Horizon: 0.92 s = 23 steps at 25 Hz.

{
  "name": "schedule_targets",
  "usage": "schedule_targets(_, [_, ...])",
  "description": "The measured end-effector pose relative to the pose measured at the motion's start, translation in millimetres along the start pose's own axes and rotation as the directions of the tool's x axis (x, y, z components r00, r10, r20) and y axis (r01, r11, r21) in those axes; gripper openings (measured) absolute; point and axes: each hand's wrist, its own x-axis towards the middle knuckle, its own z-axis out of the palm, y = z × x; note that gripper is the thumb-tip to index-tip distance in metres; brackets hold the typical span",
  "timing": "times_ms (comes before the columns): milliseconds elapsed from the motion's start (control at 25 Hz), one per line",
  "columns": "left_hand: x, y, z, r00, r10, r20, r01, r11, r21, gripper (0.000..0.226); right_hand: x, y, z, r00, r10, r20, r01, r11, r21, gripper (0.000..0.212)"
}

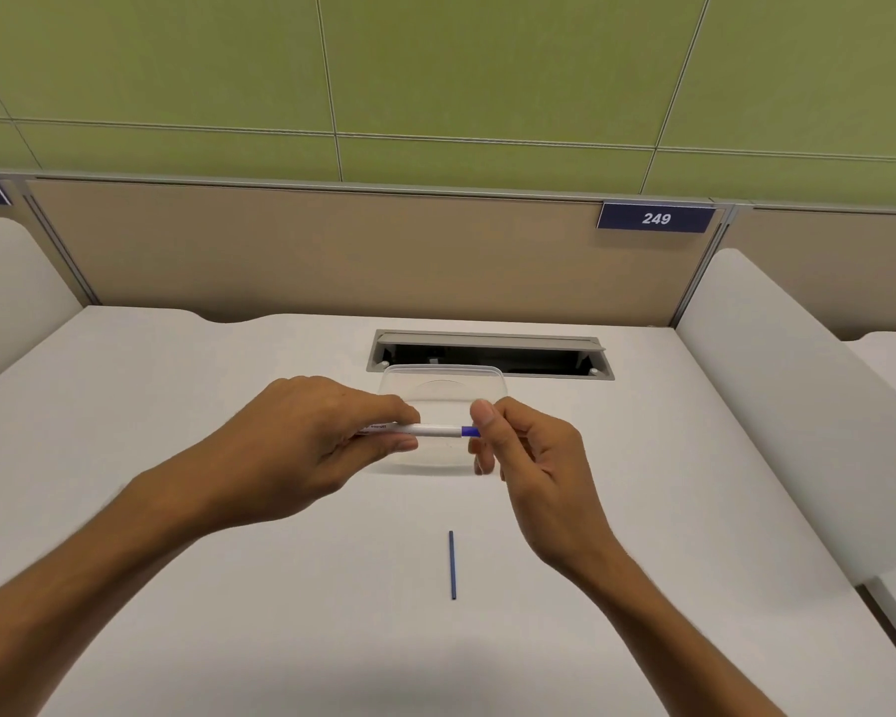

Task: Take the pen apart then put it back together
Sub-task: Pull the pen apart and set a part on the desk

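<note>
While left hand [301,437] grips pen [435,431] barrel, right hand [528,458] seemingly pinches blue end.

White pen barrel [435,431]: smooth plastic with a blue plastic end piece [469,432]. Ink tube [452,565]: thin blue plastic. Container [443,385]: clear glossy plastic. Table [228,587]: matt, smooth off-white. Cable hatch [490,340]: grey, metal-like. Partition [306,251]: matt beige.

clear container [443,385], cable hatch [490,354], sign 249 [655,218]
</note>
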Motion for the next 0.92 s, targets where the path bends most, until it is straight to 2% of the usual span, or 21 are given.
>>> schedule_targets(120, [0.6,-0.8,0.1,1.000,0.004,-0.009,-0.004,0.999,0.043,0.033,1.1,0.5,-2.2,0.998,0.062,0.032,-0.065,0.994,0.087,0.032])
schedule_targets(360, [0.4,-2.5,0.9,1.000,-0.019,-0.023,0.020,0.999,0.044,0.032,-0.3,-0.5,-10.4,0.999,0.054,0.001,-0.054,0.995,0.089,0.015])
schedule_targets(440, [-0.4,-2.4,1.0,0.999,-0.027,-0.027,0.028,0.999,0.035,0.032,-1.0,1.5,-12.8,0.999,0.053,0.013,-0.054,0.993,0.101,0.003])
schedule_targets(560, [-0.2,-0.4,0.9,0.999,-0.020,-0.036,0.021,0.999,0.044,0.032,-2.8,2.5,-14.4,1.000,0.026,0.015,-0.027,0.997,0.077,0.012])
schedule_targets(760, [0.2,3.3,-0.5,0.996,0.032,-0.081,-0.023,0.993,0.112,0.032,-3.1,2.9,-11.4,0.998,0.065,-0.008,-0.065,0.996,0.066,0.021])
schedule_targets(920, [-0.2,3.1,-1.1,0.995,0.052,-0.080,-0.041,0.989,0.141,0.031,-0.7,2.5,-7.2,0.999,0.042,-0.027,-0.041,0.999,0.036,0.038])
